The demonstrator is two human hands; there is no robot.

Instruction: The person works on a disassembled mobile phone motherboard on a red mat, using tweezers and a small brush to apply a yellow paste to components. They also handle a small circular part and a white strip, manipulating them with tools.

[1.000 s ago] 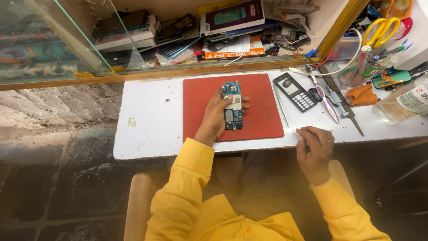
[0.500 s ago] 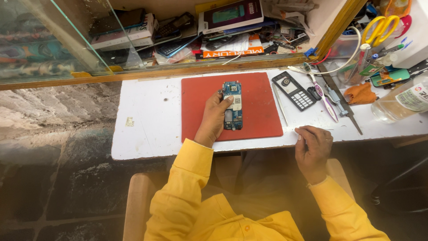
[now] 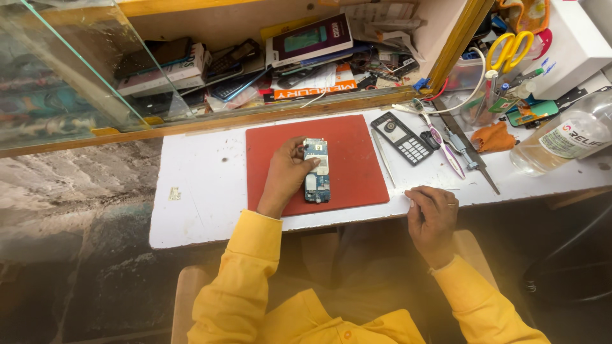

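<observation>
My left hand (image 3: 285, 175) is on the red mat (image 3: 357, 165), fingers curled round the left edge of the opened phone (image 3: 317, 171), thumb pressing near its top; the phone lies flat with its blue circuit board showing, long side running away from me, roughly at the mat's centre; the mat itself sits square on the white table (image 3: 204, 191).

My right hand (image 3: 432, 213) rests at the near edge of the table, well apart from the phone; fingers folded in loosely, knuckles up; whether anything sits inside that curl I cannot tell; there is a ring on one finger.

Just right of the mat lies a thin metal tool (image 3: 383, 167); beyond it a black keypad phone (image 3: 401, 137), tilted; next to that a toothbrush (image 3: 444, 150) and a long dark file (image 3: 470, 157) crossing each other's line; an orange cloth (image 3: 493, 136) further right; a clear plastic bottle (image 3: 561, 141) lying on its side at the far right.

Yellow-handled scissors (image 3: 509, 48) stand up behind; the glass-fronted shelf (image 3: 268, 70) ahead of me is crammed with phones, boxes and loose parts.
</observation>
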